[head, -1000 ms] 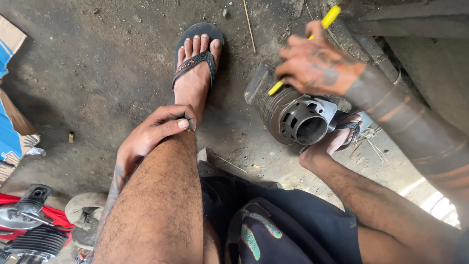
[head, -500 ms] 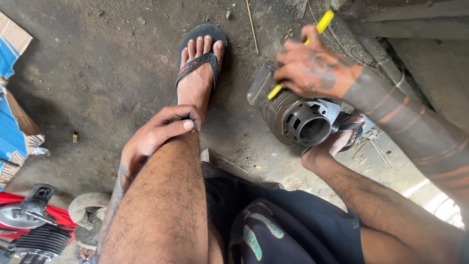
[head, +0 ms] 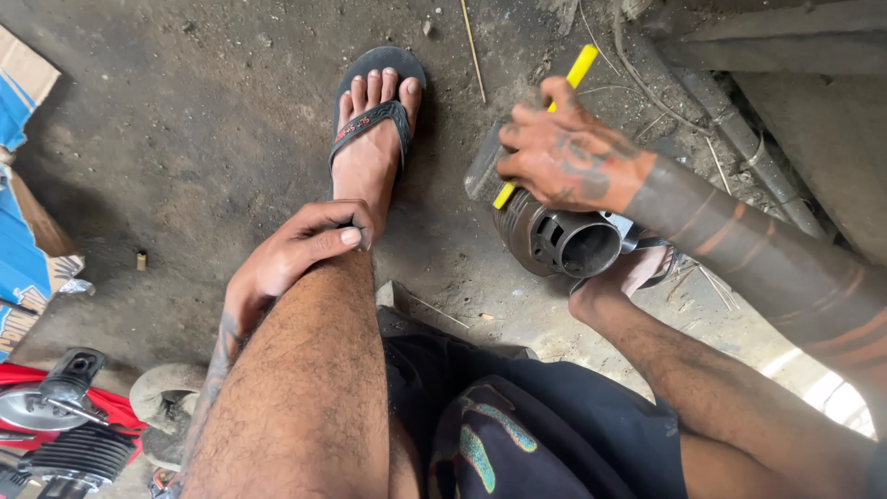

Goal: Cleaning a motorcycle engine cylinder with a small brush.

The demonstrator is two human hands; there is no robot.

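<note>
Finned grey metal engine cylinder lies on its side on the dusty concrete floor, its open round bore facing the viewer, just beside the person's right ankle and sandalled right foot. Over its upper edge sits the right hand, whose fingers are clenched round a thin tool with a yellow handle; the yellow rod shows above the knuckles and again below them, where its lower end touches the cylinder's fins. The forearm behind that hand wears a dark sleeve with orange bands.

The left hand rests on the bare left knee, fingers loosely curled and grasping nothing. Beyond it the left foot in a black flip-flop sandal stands flat on the floor, well apart from the cylinder. Dark shorts with a teal pattern fill the lower middle. At the lower left lie a red machine part and another finned grey engine piece, and a blue-and-white cardboard box sits at the left edge.
</note>
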